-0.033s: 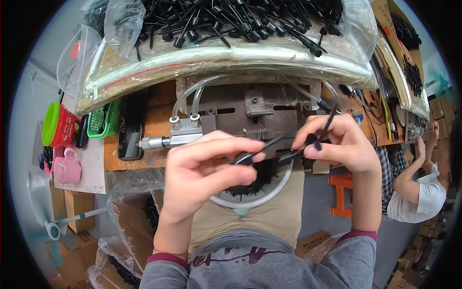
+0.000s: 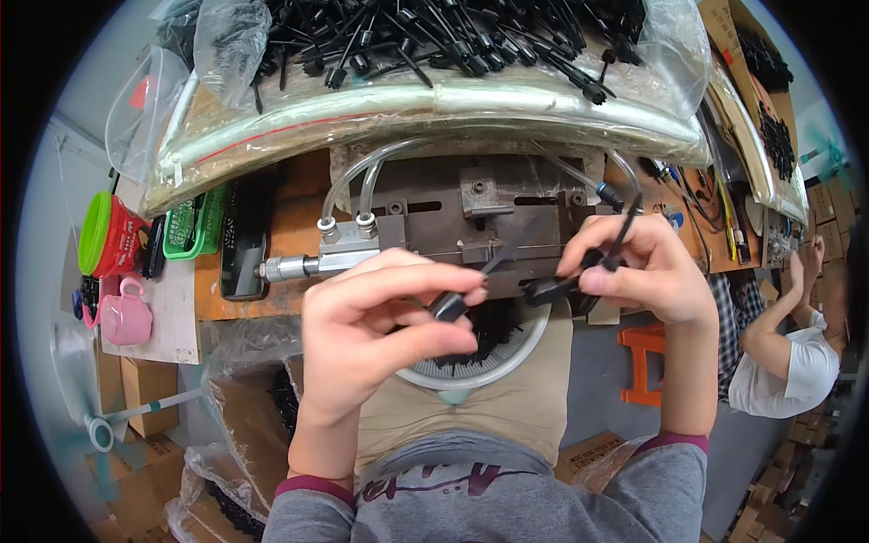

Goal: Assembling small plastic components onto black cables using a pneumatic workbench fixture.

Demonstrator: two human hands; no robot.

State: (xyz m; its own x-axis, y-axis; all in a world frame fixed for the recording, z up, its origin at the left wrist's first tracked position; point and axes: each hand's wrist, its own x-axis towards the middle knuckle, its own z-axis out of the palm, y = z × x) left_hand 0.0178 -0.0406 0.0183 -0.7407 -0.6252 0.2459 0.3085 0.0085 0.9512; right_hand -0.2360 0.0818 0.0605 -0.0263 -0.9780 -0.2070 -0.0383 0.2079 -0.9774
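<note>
My left hand [image 2: 371,330] pinches a small black rod-shaped part [image 2: 449,306] with a thick end and a thin shaft, blurred at its tip. Opposite it, my right hand [image 2: 647,276] grips black rod parts [image 2: 549,290]; a thin shaft sticks up past the fingers, and I cannot tell how many pieces there are. The two hands are apart, above a round white basket [image 2: 536,337] on my lap that holds many black pieces. Just beyond the hands is a dark metal fixture [image 2: 425,188] with a silver pneumatic cylinder [image 2: 348,261] at its left.
A plastic-lined tray [image 2: 380,113] heaped with black rod parts [image 2: 471,54] spans the far side. Left are a green basket [image 2: 210,226], a red tub [image 2: 127,249] and a pink cup [image 2: 127,317]. An orange stool [image 2: 641,362] and a co-worker [image 2: 783,362] are at right.
My left hand has shifted slightly left, and the part in it has turned a little. My right hand's part has tilted slightly; both hands keep their grip.
</note>
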